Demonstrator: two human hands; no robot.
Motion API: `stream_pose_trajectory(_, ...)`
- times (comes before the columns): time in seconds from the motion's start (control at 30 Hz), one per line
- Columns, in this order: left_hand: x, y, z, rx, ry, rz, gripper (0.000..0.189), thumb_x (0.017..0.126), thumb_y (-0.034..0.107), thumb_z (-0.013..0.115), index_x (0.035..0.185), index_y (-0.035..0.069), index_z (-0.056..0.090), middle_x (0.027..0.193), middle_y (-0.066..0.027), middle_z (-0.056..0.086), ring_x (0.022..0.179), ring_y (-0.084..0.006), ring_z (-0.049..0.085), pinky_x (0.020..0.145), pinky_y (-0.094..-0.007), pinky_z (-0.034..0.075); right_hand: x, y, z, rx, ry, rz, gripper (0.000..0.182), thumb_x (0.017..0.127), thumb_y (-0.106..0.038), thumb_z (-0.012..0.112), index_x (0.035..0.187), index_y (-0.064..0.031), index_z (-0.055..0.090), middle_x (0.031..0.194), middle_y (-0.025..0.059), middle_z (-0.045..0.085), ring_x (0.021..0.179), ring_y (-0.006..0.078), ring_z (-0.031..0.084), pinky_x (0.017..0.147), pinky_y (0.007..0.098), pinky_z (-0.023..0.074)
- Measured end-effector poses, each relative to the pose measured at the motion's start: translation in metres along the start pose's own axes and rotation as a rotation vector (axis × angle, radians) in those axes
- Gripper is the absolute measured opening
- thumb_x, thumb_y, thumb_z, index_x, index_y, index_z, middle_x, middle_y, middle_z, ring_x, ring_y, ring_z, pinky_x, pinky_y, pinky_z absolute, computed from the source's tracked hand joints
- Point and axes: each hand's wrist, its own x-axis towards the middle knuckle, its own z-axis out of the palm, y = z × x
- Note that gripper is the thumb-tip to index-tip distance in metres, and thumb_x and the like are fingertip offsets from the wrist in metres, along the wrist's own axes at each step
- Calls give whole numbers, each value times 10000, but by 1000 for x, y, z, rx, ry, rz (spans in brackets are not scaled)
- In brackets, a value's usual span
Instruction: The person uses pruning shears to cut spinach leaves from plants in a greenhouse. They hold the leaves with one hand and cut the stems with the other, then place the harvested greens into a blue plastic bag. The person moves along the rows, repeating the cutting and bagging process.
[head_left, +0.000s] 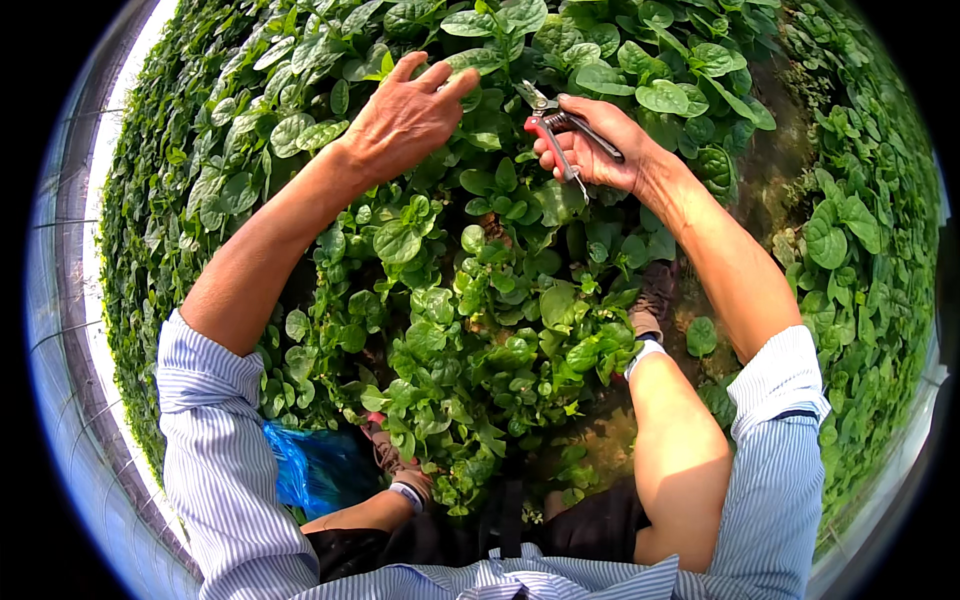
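Observation:
My left hand hovers over the tops of leafy green plants that look like Malabar spinach. Its fingers are bent and spread apart, with no object visible in them. The thumb and palm are hidden underneath. To the right, my right hand grips pruning shears with red and dark handles and a coil spring. The handles are spread, and the blades point up and away from me, close to a leafy stem between the two hands. Broad leaves grow just beyond the blades.
A blue plastic bag lies by my left foot. My right shoe stands at the bed's right edge, near a bare soil path. Another dense row of plants runs along the right. Pale sheeting curves along the left.

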Motion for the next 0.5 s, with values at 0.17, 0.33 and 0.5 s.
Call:
stream_pose_trajectory(0.17, 51, -3, 12, 230, -172, 35, 127, 732, 167, 615, 745, 153, 740, 1482, -17, 403, 1401, -218, 288, 1193, -505, 116, 14, -5, 16, -144, 136, -3, 475, 1034, -363, 298, 1092, 44, 536, 885, 184, 650, 726, 266, 671, 605, 371, 585)
stream_pose_trajectory(0.33, 72, -15, 33, 243, -389, -53, 123, 724, 131, 609, 704, 155, 728, 1270, -26, 496, 1280, -215, 391, 1198, -541, 56, 27, -9, 28, -179, 199, -25, 467, 1030, -350, 304, 1070, 69, 507, 898, 187, 625, 686, 247, 639, 580, 345, 565)
stream_pose_trajectory(0.5, 62, -22, 41, 117, -332, -120, 125, 727, 76, 588, 699, 103, 707, 992, -52, 621, 1089, -200, 580, 1200, -540, 82, 21, -4, 36, -224, 276, -37, 392, 1029, -332, 314, 1010, 3, 517, 729, 59, 563, 562, 109, 534, 483, 239, 489)
